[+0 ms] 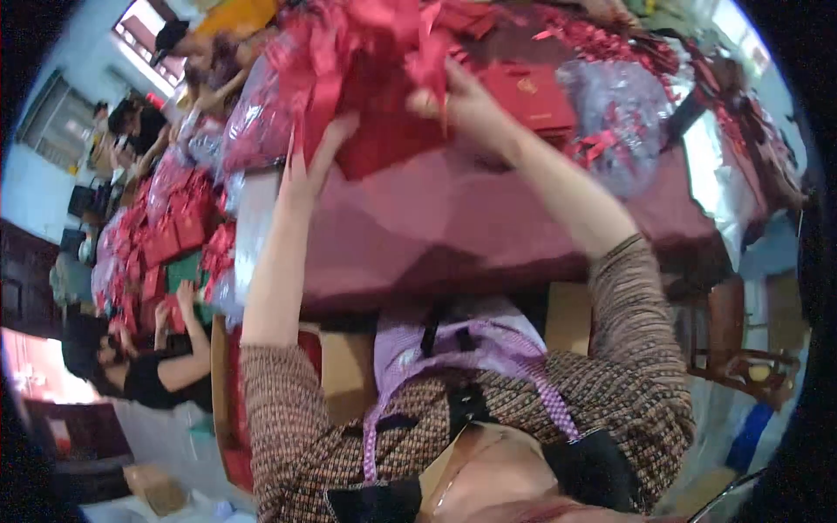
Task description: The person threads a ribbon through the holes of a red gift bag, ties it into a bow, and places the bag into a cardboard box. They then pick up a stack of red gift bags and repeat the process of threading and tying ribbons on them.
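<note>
- Centrally, a dark red bag (379, 118), blurred by motion, is raised above the near part of the counter (532, 209), between both hands; bright red ribbons (327, 57) hang about its top.
- Left hand (324, 150) pinches the bag's left edge, thumb toward the viewer, other fingers mostly hidden.
- Right hand (462, 103) pinches the opposite edge, fingers bent; exact finger contact too blurred to tell.
- Just right of the right hand: flat red bags (527, 98) with gold marking, lying on the dark red cover.
- Beside those, a clear plastic sack (617, 118) with red ribbon showing.
- Left of the left hand, another plastic sack (257, 122), filled with red items.
- Farther left, a heap of red bags (179, 228); a co-worker in black (170, 375) reaches toward it.
- Nearest the viewer: a lilac apron (458, 336) over patterned sleeves.
</note>
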Demonstrator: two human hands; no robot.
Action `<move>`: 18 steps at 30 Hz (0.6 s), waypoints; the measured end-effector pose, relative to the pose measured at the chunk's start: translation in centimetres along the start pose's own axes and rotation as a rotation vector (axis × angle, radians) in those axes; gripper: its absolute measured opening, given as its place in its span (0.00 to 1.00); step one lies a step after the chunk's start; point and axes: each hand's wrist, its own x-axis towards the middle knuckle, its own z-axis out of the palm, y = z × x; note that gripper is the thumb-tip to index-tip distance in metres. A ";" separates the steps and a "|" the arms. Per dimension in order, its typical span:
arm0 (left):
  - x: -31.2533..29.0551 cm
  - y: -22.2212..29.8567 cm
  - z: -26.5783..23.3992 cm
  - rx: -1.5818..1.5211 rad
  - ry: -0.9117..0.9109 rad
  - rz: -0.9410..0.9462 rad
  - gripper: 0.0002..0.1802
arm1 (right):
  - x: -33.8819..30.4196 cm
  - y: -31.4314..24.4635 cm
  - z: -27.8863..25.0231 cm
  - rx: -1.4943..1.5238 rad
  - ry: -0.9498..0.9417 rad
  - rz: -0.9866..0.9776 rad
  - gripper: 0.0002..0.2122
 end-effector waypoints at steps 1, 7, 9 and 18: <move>-0.5 -1.3 -0.6 -0.408 -0.094 -0.253 0.36 | -1.6 0.8 -0.1 0.089 0.037 0.128 0.26; -3.6 -8.4 0.6 -0.241 0.099 -0.388 0.36 | -7.7 9.8 0.6 -0.045 -0.039 -0.036 0.29; -3.8 -8.2 1.1 -0.154 0.144 -0.337 0.35 | -7.6 11.3 -0.1 0.114 -0.098 0.037 0.28; -4.2 -8.3 6.1 -0.029 0.415 -0.281 0.33 | -6.9 8.8 1.0 -0.199 0.028 0.089 0.37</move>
